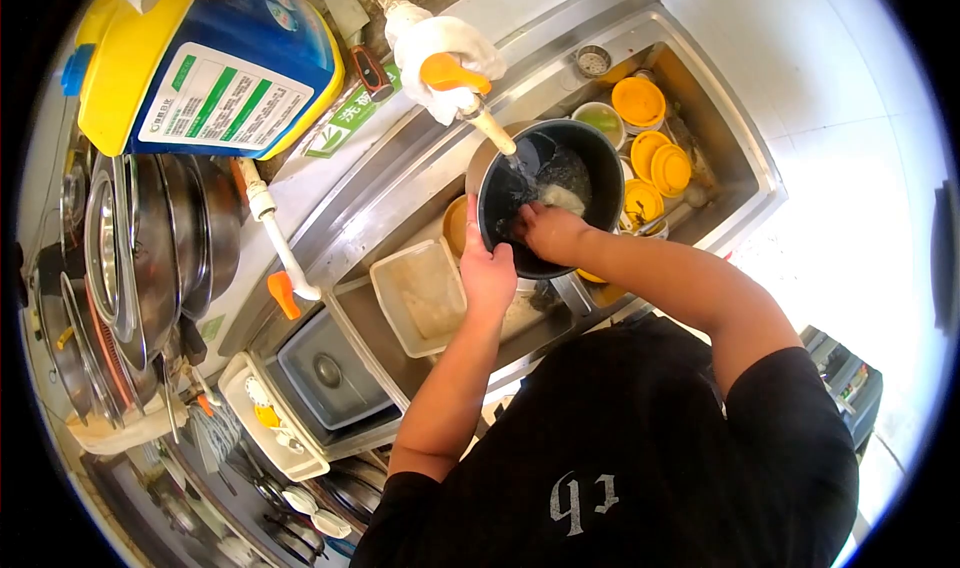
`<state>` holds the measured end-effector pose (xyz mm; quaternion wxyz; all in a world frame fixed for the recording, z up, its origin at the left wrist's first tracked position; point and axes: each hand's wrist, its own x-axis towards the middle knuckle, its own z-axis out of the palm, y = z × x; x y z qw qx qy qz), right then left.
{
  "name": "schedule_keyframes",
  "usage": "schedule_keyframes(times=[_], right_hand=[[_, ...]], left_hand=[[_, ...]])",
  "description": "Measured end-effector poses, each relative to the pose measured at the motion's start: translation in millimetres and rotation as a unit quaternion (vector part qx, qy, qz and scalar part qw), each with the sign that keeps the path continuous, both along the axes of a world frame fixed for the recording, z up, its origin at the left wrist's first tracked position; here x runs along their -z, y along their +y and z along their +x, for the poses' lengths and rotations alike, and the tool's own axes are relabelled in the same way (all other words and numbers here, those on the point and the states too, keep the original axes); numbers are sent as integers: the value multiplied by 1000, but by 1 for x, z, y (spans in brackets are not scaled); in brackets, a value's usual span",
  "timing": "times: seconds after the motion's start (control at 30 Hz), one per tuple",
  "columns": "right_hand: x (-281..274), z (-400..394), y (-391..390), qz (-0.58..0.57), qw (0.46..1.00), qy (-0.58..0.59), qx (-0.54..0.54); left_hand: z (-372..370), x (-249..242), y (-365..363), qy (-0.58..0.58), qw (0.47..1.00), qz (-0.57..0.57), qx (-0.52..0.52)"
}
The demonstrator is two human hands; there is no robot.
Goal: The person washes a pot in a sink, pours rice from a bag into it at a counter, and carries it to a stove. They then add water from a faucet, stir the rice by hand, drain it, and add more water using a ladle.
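Note:
A dark round pot (600,168) is tilted under the tap (490,128), and water runs from the spout into it. My left hand (488,276) grips the pot's near-left rim, thumb over the edge. Inside the pot, my right hand (548,230) is bent down at the wrist, its fingers partly hidden by water and shadow. A pale, soft-looking item (562,200) lies beside these fingers; whether they hold it is unclear. The pot is held over the steel sink (740,158).
Yellow lids and cups (638,102) fill the sink's right end. A white rectangular tub (418,298) sits left of the pot. Further left are a grey basin (335,368), stacked metal bowls (170,248), and a large blue-and-yellow jug (230,98). A second tap (285,248) has an orange handle.

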<state>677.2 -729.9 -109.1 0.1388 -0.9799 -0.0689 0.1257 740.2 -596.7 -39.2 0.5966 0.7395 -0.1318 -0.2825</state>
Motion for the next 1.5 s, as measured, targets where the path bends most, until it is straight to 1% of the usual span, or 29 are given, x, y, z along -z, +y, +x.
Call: schedule_keyframes(times=[0.1, 0.2, 0.27, 0.3, 0.37, 0.5, 0.57, 0.6, 0.67, 0.7, 0.73, 0.8, 0.83, 0.87, 0.9, 0.93, 1.0, 1.03, 1.07, 1.1, 1.13, 1.2, 1.23, 1.27, 1.33, 1.4, 1.43, 1.47, 1.5], right_hand=[[3, -1, 0, 14, 1000, 8, 6], [1, -2, 2, -6, 999, -24, 33], [0, 0, 0, -12, 1000, 28, -4], [0, 0, -1, -12, 1000, 28, -3], [-2, -1, -1, -16, 999, -18, 27], [-26, 0, -9, -28, 999, -7, 30], [-32, -1, -14, -61, 986, 27, 151], [-23, -2, -19, -61, 986, 28, 153], [3, 0, -36, -22, 964, 119, 235], [5, 5, -41, 15, 943, 106, 316], [8, 12, -46, 16, 942, 106, 319], [14, 23, -47, 148, 873, 41, 463], [19, 27, -42, 149, 872, 42, 464], [24, 32, -36, 184, 868, -86, 452], [26, 38, -30, 216, 849, -212, 432], [16, 42, -25, 304, 830, -184, 429], [17, 61, -15, 408, 792, -183, 415], [12, 69, -7, 409, 791, -183, 416], [8, 74, 2, 585, 667, -99, 451], [6, 76, 10, 728, 507, -10, 461], [3, 72, 17, 760, 459, 27, 460], [11, 59, 29, 629, 661, -9, 410], [8, 50, 27, 533, 765, -10, 362], [7, 39, 20, 439, 840, 71, 311], [-40, 22, -3, 300, 914, 185, 202], [-47, 10, -18, 76, 967, 218, 107], [-38, 4, -24, 76, 967, 219, 106], [-24, -2, -29, -38, 986, 121, 110], [-20, -5, -31, -153, 982, 21, 110]], left_hand=[[-1, -1, 0, -19, 1000, 19, 7], [-1, -4, 0, -16, 1000, 23, 7], [-1, -4, 0, -21, 999, 23, 7], [-1, -4, -1, -26, 999, 22, 7], [-2, -4, -2, -22, 1000, 20, 4], [-2, -15, -3, -27, 999, 41, 8], [-2, -9, -2, -31, 999, 36, 11], [-2, -7, -1, -35, 999, 31, 15], [-6, -6, -1, -38, 999, 33, 9], [-8, -6, -2, -41, 999, 36, 1], [-8, 0, -1, -40, 999, 36, 4], [-9, 25, 6, 53, 997, -43, -47], [-8, 33, 8, 54, 997, -42, -46], [-4, 42, 10, 64, 993, -75, -63], [-2, 45, 11, 74, 988, -108, -81], [-2, 40, 10, 75, 988, -107, -79], [-3, 29, 10, 164, 982, -50, -85], [-3, 28, 8, 164, 982, -48, -84], [-5, 28, 6, 174, 977, -72, -98], [-6, 27, 3, 185, 972, -97, -111], [-5, 25, 2, 186, 972, -97, -110], [-2, 21, 1, 186, 966, -124, -126], [4, 19, 4, 174, 970, -113, -123], [8, 21, 8, 175, 970, -113, -124], [14, 27, 12, 172, 968, -140, -120], [12, 24, 12, 164, 969, -137, -126], [14, 27, 13, 140, 972, -151, -115], [15, 31, 13, 116, 974, -165, -103], [16, 31, 10, 117, 974, -166, -102]])
